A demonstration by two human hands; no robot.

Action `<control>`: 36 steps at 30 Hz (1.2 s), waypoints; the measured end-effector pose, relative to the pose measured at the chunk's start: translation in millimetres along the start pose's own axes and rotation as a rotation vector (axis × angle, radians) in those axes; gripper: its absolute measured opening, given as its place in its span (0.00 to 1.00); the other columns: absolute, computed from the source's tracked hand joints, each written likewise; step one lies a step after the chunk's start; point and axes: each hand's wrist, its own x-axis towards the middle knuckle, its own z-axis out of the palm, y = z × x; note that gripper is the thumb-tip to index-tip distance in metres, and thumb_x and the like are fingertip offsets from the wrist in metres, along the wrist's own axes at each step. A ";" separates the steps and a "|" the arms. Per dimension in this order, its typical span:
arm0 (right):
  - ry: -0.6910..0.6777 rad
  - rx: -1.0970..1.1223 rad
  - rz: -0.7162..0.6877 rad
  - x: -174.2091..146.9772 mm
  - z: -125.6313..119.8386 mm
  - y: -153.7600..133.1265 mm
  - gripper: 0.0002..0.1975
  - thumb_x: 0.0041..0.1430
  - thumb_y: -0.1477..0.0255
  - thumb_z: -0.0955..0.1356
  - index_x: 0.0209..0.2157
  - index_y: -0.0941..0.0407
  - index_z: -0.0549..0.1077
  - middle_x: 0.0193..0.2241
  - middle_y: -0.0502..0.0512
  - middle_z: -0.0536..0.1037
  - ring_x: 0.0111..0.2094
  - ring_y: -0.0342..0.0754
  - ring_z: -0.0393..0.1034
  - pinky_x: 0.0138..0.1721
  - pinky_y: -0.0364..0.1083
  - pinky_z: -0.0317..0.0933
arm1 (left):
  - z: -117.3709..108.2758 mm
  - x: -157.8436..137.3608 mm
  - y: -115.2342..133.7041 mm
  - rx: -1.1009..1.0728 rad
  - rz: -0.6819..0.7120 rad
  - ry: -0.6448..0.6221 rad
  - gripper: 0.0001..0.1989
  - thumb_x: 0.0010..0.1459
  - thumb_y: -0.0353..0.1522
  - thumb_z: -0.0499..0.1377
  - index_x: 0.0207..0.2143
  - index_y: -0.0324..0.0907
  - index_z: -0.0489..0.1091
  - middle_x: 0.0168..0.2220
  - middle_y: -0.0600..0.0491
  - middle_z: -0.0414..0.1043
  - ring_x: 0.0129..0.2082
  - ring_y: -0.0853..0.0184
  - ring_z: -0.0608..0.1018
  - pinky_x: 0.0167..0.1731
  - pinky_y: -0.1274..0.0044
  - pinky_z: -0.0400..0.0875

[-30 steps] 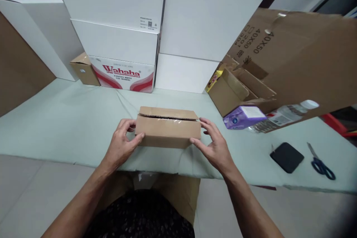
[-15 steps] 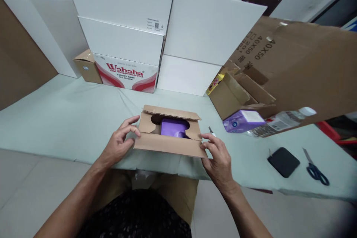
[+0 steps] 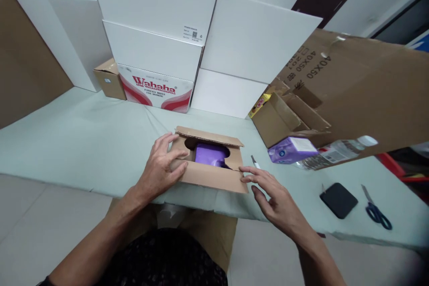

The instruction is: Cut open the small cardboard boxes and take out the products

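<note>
In front of me on the table lies a small brown cardboard box point(image 3: 211, 178), its long front and back flaps folded outward. Through the gap between its end flaps shows a purple carton point(image 3: 210, 154); the rest of that carton is hidden. My left hand point(image 3: 162, 161) rests over the box's left end, fingers apart on the flaps. At the right end, my right hand point(image 3: 273, 194) touches the front flap's corner with its fingertips, thumb held away. Just behind the right fingers lies a thin pen-like tool point(image 3: 255, 161), partly hidden.
On the right lie a purple and white carton point(image 3: 292, 149), a clear bottle point(image 3: 338, 152), a black square pouch point(image 3: 339, 200) and scissors point(image 3: 377, 210). An open cardboard box point(image 3: 276, 118) stands behind them. White boxes point(image 3: 154, 87) line the table's back.
My left hand has moved right, from the box's left edge onto its end flaps. The right hand's thumb has come off the front flap. The view has shifted slightly.
</note>
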 end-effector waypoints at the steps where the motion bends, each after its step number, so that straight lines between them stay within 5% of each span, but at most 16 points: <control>1: -0.024 0.029 0.016 1.2 -6.1 -0.6 0.14 0.68 0.78 0.62 0.47 0.48 0.74 0.55 0.54 0.81 0.54 0.52 0.77 0.53 0.53 0.68 | -1.0 -1.2 -0.2 0.010 0.012 -0.001 0.08 0.64 0.29 0.61 0.44 0.39 0.79 0.60 0.37 0.67 0.64 0.46 0.67 0.60 0.49 0.69; 8: -0.071 0.048 0.022 41.2 -1.8 -12.7 0.12 0.74 0.68 0.64 0.49 0.51 0.79 0.51 0.55 0.83 0.54 0.53 0.76 0.55 0.55 0.66 | -7.7 1.7 -0.3 0.024 0.050 -0.130 0.10 0.65 0.29 0.60 0.47 0.39 0.76 0.56 0.39 0.71 0.60 0.49 0.71 0.58 0.53 0.71; 15: -0.356 -0.279 -0.092 86.2 26.5 -31.6 0.18 0.75 0.64 0.62 0.47 0.57 0.82 0.51 0.59 0.84 0.60 0.62 0.70 0.60 0.61 0.58 | -10.1 18.1 0.9 0.116 0.288 -0.358 0.19 0.62 0.21 0.54 0.49 0.40 0.78 0.62 0.42 0.73 0.68 0.46 0.66 0.64 0.52 0.65; 19: -0.355 -0.490 -0.103 91.9 28.1 -26.6 0.18 0.73 0.63 0.65 0.39 0.58 0.83 0.45 0.62 0.84 0.58 0.63 0.71 0.59 0.60 0.58 | -7.2 26.1 1.4 0.164 0.327 -0.420 0.19 0.57 0.20 0.56 0.47 0.37 0.78 0.54 0.43 0.79 0.61 0.46 0.72 0.63 0.52 0.66; 26: -0.183 -0.568 -0.117 83.9 18.4 -13.7 0.12 0.68 0.67 0.68 0.39 0.59 0.81 0.54 0.66 0.81 0.62 0.63 0.67 0.55 0.57 0.62 | -4.2 26.0 7.5 0.177 0.331 -0.280 0.14 0.57 0.22 0.56 0.43 0.35 0.78 0.46 0.40 0.73 0.53 0.50 0.72 0.58 0.55 0.71; 36: 0.006 -0.489 -0.017 72.0 -2.9 0.0 0.15 0.71 0.69 0.62 0.36 0.56 0.78 0.51 0.64 0.83 0.47 0.57 0.77 0.45 0.54 0.65 | -6.8 16.0 8.0 0.134 0.214 -0.058 0.16 0.57 0.24 0.58 0.47 0.39 0.75 0.53 0.38 0.68 0.57 0.47 0.71 0.56 0.53 0.72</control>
